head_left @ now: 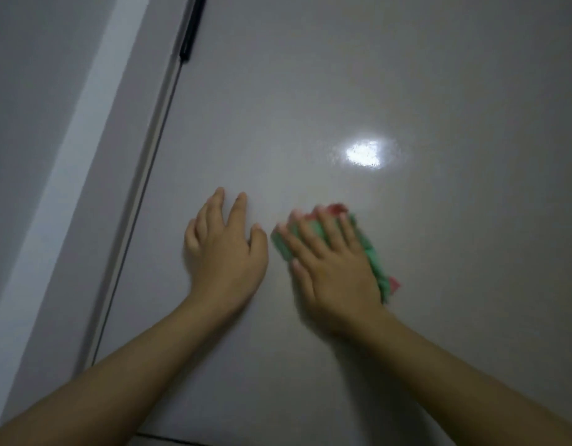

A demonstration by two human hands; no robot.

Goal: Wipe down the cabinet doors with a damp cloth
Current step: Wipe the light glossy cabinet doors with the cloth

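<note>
A glossy grey cabinet door (pixel 407 75) fills most of the view, with a bright light reflection on it. My right hand (pixel 333 265) lies flat on the door with a green cloth with red edges (pixel 376 262) pressed under the palm and fingers; the hand and cloth are blurred. My left hand (pixel 226 249) rests flat on the door just left of it, fingers spread, holding nothing. Most of the cloth is hidden under my right hand.
The door's left edge (pixel 140 201) runs diagonally from top to bottom left, with a black fitting (pixel 193 27) near its top. A pale strip (pixel 69 162) and another grey panel (pixel 30 59) lie to the left. The door's lower edge (pixel 168 438) shows at the bottom.
</note>
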